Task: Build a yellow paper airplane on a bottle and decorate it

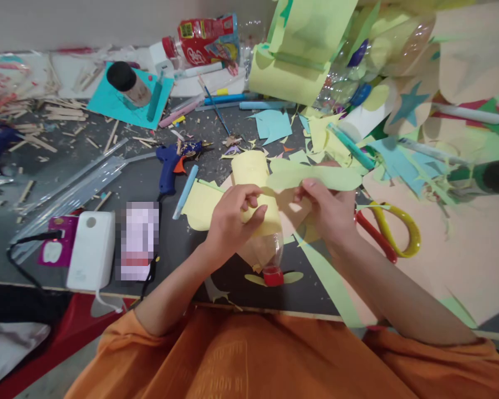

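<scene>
A plastic bottle [270, 246] wrapped in yellow paper [249, 166] lies in front of me, its red cap [273, 275] pointing my way. Pale green leaf-shaped pieces [294, 277] show on either side of the cap. My left hand [235, 219] is over the wrapped bottle, fingers curled and thumb apart from them, with nothing visible in between; whether it touches the paper I cannot tell. In my right hand [326, 205], pinched between thumb and fingers, is a long rounded pale green paper cutout [316, 177], above the bottle's right side.
A blue glue gun [168, 166] lies left of the bottle, near a light blue marker [186, 191]. Scissors [399, 230] with yellow and red handles lie to the right. A white power bank [90, 249] and a phone [137, 241] sit front left. Paper scraps [272, 126] litter the back.
</scene>
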Tool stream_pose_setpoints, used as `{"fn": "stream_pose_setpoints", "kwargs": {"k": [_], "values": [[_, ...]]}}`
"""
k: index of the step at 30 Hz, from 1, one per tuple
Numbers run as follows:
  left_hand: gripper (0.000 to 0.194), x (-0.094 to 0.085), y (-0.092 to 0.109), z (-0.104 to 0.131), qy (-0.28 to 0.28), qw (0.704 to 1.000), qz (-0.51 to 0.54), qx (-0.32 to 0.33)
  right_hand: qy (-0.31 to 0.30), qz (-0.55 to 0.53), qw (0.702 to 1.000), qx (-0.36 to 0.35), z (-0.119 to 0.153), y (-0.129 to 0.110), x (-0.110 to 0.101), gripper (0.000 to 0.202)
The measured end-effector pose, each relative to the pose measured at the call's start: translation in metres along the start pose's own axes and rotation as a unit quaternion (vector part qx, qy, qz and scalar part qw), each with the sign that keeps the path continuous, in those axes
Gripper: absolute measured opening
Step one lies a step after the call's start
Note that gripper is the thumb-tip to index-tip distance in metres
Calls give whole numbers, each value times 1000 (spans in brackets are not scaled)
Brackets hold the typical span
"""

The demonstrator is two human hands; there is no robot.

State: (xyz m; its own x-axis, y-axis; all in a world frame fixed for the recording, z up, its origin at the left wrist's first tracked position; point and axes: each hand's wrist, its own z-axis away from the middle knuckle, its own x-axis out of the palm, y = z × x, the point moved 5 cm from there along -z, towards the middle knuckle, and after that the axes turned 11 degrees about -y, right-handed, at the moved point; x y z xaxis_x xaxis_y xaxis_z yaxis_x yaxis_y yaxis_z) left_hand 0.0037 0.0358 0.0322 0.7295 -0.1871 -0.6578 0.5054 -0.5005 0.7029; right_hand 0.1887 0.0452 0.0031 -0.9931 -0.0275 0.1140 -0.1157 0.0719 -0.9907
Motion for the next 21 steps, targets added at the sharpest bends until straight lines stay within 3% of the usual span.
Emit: {"fn": "stream_pose_setpoints", "kwargs": {"k": [3,12,17,21], "values": [[33,0,-3,2,16,999,29,-5,-25,48,998,-11,15,-3,8,35],[12,-8,6,2,5,998,-63,21,-14,241,955,-175,27,-11,21,12],[14,-6,14,4,-4,995,-57,84,-10,252,950,-186,27,-10,23,11],[17,-2,9,3,10,998,-54,35,-7,261,948,-184,29,-8,23,11]]}}
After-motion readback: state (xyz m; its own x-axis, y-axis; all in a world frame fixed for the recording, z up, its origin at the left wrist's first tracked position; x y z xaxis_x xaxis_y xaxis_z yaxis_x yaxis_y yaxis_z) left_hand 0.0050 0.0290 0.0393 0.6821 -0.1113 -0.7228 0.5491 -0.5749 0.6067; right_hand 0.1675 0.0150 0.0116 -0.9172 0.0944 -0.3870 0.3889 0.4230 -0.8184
